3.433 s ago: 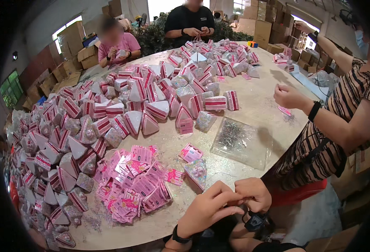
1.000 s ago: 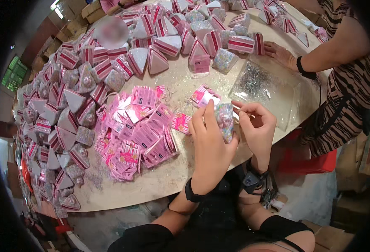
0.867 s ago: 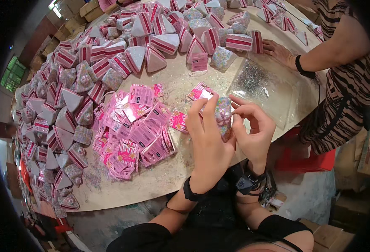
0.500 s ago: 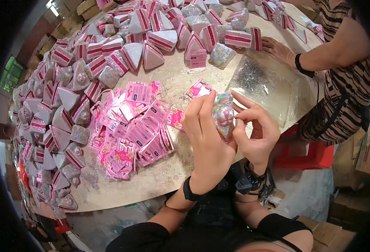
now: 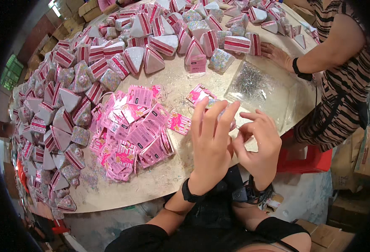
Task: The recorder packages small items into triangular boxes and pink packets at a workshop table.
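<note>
Our left hand holds a sprinkled cake slice behind its raised fingers, which hide most of it. Our right hand, just beside, has thumb and forefinger curled together; we cannot tell whether they pinch anything. Beyond, a shallow clear tray contains silvery bits too fine for us to make out. The co-worker at our right is cut off above.

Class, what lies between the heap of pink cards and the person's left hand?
The head view shows a loose pink card on the tabletop between the heap and the left hand.
</note>
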{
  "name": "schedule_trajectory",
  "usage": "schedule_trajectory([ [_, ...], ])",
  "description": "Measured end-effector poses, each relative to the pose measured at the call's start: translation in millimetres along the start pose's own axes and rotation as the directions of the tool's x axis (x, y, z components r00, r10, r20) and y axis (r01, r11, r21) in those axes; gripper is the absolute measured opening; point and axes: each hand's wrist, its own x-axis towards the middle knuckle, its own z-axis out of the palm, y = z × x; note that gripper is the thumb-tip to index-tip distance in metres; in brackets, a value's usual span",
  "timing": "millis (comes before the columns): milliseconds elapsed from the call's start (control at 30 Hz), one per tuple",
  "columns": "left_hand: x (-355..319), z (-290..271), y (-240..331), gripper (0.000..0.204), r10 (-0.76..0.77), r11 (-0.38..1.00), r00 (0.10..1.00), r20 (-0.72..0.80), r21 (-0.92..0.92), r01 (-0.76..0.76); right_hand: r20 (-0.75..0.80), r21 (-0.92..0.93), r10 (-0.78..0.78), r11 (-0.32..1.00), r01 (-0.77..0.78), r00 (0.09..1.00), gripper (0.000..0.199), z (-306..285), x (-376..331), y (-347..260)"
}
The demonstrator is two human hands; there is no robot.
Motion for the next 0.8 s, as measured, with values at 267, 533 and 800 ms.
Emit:
schedule_trajectory([
  [267, -2, 2, 1, 0.059, -0.048, 0.997, 0.995, 0.083, -0.048, 0.052, 0.107, -0.056, 0.077, 0.996, -0.071, 0.991, 0.019, -11, -5, 0],
  [533, -1, 5, 0, 0.059, -0.036, 0.999, 0.998, 0.055, 0.001, 0.036, 0.079, 0.052, 0.027, 0.998, -0.031, 0.996, 0.023, -4, -6, 17],
  [800, 0, 7, -1, 0.063, -0.065, 0.987, 0.998, -0.019, -0.146, 0.061, -0.038, 0.043, -0.043, 0.998, 0.045, 0.998, 0.026, -5, 0, 15],
])
